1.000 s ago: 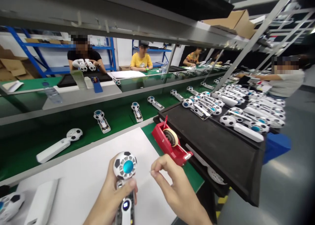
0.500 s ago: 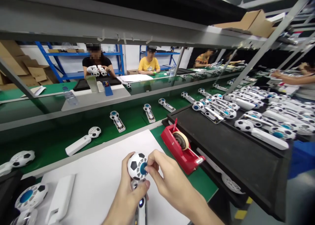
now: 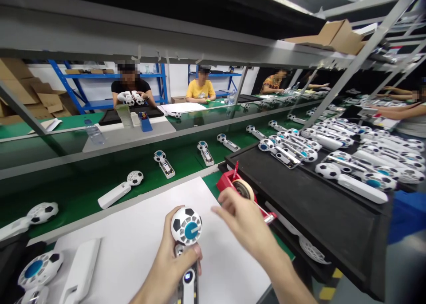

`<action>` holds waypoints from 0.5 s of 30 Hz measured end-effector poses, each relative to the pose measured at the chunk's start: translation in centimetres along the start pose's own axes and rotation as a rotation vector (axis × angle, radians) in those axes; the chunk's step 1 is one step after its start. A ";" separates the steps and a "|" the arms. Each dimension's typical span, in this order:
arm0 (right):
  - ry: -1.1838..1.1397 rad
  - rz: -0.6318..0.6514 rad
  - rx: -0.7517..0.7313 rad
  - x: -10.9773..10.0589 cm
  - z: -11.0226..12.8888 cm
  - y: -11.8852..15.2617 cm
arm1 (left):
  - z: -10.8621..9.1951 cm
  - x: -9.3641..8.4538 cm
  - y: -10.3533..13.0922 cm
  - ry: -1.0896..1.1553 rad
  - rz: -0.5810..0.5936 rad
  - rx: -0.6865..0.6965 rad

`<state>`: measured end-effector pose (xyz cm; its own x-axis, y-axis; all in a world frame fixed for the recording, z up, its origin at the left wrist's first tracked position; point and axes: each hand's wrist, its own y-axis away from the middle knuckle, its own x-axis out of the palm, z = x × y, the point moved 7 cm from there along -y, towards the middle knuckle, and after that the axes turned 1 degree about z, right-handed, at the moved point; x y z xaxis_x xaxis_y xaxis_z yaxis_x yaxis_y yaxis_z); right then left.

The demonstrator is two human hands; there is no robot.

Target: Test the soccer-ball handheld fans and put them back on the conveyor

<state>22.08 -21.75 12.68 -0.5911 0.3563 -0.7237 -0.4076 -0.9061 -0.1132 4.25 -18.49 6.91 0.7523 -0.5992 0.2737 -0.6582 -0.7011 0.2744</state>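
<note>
My left hand [image 3: 181, 262] is wrapped round the neck of a handheld fan [image 3: 187, 219] with a white and black football-patterned head. A blue disc sits in the middle of that head, with a short pale strip across it. Below, the fan's opened handle shows a small lit display [image 3: 188, 276]. Off to the right, my right hand [image 3: 241, 219] is raised over the paper's edge, fingers partly curled, thumb apart, with nothing visible in it. Just behind this hand stands a red tape dispenser [image 3: 227, 179], partly hidden by it.
White paper [image 3: 133, 237] covers the bench before me. Fan parts and a white handle cover [image 3: 80, 270] lie at left. Several fans rest on the green conveyor belt [image 3: 181, 159]. A black tray [image 3: 299, 206] at right carries many fans. Co-workers [image 3: 200, 88] sit opposite.
My right hand has left the blue disc and moved right toward the tape dispenser, exposing the pale strip. The left hand still holds the fan. Fans on the belt have shifted slightly right.
</note>
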 end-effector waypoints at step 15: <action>0.199 -0.162 0.264 -3.8 -9.7 -11.3 | 2.1 -1.0 -2.3 0.241 -0.026 -0.111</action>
<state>35.74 -15.08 10.12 -0.3675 0.4158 -0.8319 -0.6659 -0.7421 -0.0768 5.05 -17.11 4.10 0.7492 -0.4630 0.4737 -0.6480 -0.6603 0.3795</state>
